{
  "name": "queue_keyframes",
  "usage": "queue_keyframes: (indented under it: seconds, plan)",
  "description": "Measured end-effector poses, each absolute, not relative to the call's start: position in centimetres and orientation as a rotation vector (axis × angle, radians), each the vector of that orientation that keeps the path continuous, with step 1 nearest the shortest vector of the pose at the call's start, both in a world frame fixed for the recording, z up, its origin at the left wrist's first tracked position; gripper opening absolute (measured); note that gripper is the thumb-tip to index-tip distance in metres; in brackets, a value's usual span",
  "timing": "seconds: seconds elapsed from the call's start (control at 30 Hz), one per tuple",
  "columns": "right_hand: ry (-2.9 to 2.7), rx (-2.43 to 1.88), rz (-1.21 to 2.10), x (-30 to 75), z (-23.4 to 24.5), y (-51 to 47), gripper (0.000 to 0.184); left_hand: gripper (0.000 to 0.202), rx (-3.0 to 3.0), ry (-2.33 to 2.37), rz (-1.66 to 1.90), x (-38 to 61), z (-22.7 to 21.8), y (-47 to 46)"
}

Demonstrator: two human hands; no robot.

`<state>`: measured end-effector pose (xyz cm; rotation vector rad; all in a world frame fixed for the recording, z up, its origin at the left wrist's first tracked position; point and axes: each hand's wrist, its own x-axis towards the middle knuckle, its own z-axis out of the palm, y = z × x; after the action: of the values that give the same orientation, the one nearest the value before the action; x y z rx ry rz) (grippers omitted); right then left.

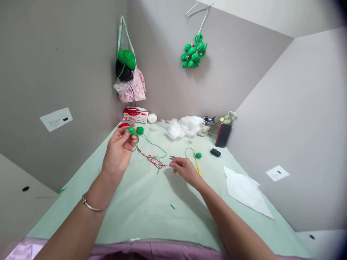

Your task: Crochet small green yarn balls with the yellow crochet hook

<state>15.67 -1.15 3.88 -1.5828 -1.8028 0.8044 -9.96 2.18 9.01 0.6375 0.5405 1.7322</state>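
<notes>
Head view: left of the white stuffing (183, 128) on the desk (141, 209), the left hand (119, 146) pinches a small green yarn piece (132, 131) between thumb and fingers; the piece looks rounded and textured, green strands trailing below. In front of the stuffing, the right hand (185, 169) has its fingers closed around scissors (172, 157), blades showing. Right of the stuffing, a patterned cup (203, 130) holds dark pen-like things (208, 120); up left of the stuffing, a hanging dotted bag (138, 86) has green yarn (127, 59) and a black object (123, 73) at its top.
</notes>
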Motion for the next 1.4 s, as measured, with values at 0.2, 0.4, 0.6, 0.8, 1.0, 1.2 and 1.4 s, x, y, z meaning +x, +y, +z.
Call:
queue_keyframes:
  seconds: [0.2, 0.4, 0.6, 0.8, 1.0, 1.2, 1.4]
  plan:
    - [-2.042, -1.759, 0.666, 15.9, 6.7, 6.3, 0.021, 0.015, 1.082, 0.633, 1.369, -7.0, 8.6, 1.4]
    - [-2.097, -1.931, 0.308, 15.1, 6.8, 18.5, 0.035, 0.027, 1.170, 0.756, 1.127, -5.7, 3.5, 2.2]
    - [-2.119, -1.920, 0.014, 12.2, 5.7, 27.6, 0.037, 0.032, 1.147, 0.817, 1.023, -5.7, 2.1, 2.6]
    - [-2.024, -1.831, 0.108, 11.7, 5.3, 31.1, 0.039, 0.036, 1.080, 0.818, 0.990, -6.1, 2.5, 2.8]
    - [-1.803, -1.658, 0.418, 15.5, 9.3, 30.2, 0.039, 0.034, 1.056, 0.795, 1.001, -6.3, 3.0, 2.5]
    - [-1.663, -1.484, 0.750, 15.7, 9.5, 23.0, 0.038, 0.029, 1.066, 0.759, 1.021, -6.1, 3.2, 1.8]
    - [-1.629, -1.252, 0.990, 15.3, 10.2, 13.9, 0.018, 0.040, 1.022, 0.748, 1.080, -6.4, 3.2, 1.7]
